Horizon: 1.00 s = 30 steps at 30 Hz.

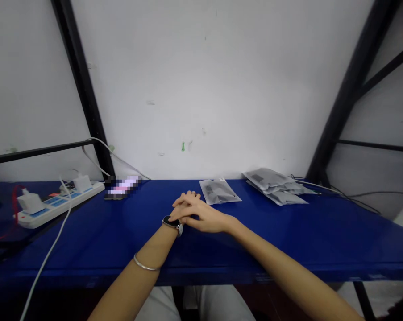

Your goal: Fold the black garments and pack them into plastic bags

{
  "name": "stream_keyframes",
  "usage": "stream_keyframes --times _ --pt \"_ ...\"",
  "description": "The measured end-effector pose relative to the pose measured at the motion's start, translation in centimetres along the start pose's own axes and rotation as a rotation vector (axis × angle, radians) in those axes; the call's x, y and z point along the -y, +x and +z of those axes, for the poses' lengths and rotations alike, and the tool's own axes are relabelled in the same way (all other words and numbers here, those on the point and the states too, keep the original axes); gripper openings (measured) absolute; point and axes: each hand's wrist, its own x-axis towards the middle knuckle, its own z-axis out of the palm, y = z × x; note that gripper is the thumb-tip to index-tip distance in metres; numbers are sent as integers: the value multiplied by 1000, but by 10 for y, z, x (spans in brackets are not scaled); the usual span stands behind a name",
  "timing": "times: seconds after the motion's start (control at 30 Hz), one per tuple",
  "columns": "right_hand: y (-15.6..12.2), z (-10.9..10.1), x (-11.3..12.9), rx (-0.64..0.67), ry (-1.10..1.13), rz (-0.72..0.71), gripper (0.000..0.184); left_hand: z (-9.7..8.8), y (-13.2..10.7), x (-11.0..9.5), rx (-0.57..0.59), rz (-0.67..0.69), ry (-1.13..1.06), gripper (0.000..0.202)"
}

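Note:
My left hand [180, 206] rests low over the blue table, partly covered by the other hand. Its visible fingers lie flat, with a ring on one of them. Around the left wrist sits a smartwatch [172, 221] with a dark face and a light strap. A silver bangle [145, 266] circles the same forearm. My right hand [204, 216] lies across the back of the left one, fingers stretched and apart, a fingertip touching the watch face. Just beyond both hands is a flat grey translucent packet [219, 191], touched by neither palm as far as I can see.
More grey packets [271, 180] are piled at the back right, beside thin cables. A phone [122, 187] with a blurred-out screen lies back left. Left of it, a white power strip [62, 203] holds plugged chargers. A white cable [50, 249] crosses the blue table [271, 240]. Black frame posts flank the wall.

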Motion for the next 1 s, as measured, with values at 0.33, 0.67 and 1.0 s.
stream_keyframes --times 0.33,0.67,1.0 --pt "-22 -11 -54 -79 -542 543 37 -23 16 -6 105 -34 26 33" --pt "-36 -13 -77 224 -492 688 56 -29 12 -7 138 -46 -20 31" --pt "-45 -35 -90 311 -198 548 58 -34 10 -8 96 -61 42 33"
